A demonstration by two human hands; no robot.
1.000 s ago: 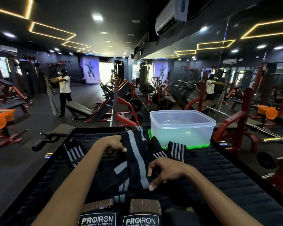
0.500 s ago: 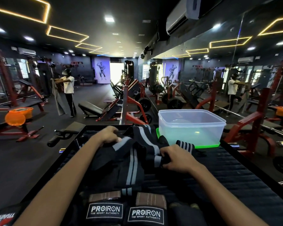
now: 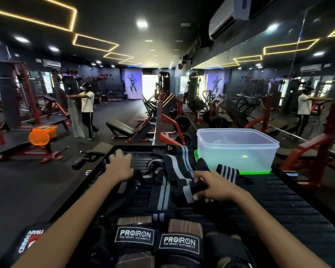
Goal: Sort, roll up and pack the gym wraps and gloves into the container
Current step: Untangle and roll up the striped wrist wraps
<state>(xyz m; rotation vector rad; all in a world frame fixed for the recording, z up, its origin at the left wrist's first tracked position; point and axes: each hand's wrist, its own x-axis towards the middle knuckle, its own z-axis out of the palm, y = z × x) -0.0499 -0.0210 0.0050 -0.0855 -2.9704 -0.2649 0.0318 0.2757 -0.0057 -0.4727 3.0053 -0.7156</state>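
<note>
A tangle of black gym wraps with grey stripes [image 3: 174,167] lies on the black ribbed table [image 3: 278,206]. My right hand [image 3: 213,187] grips one end of a wrap, fingers curled round it. My left hand [image 3: 120,165] rests on the far left part of the pile, pressing a wrap end down; its fingertips are partly hidden. A clear plastic container [image 3: 238,149] stands on a green lid at the far right of the table. Two black PROIRON gloves [image 3: 157,240] lie at the near edge. A rolled striped wrap [image 3: 227,172] sits beside the container.
Another black glove with red and white lettering [image 3: 27,242] lies at the near left corner. Beyond the table stand red gym machines and benches [image 3: 162,128]. A person in a white shirt [image 3: 87,111] holds a towel at the left. A mirror wall runs along the right.
My left hand has moved left and away over the pile. My right hand has pulled a wrap end towards me and to the right, stretching the wrap out.
</note>
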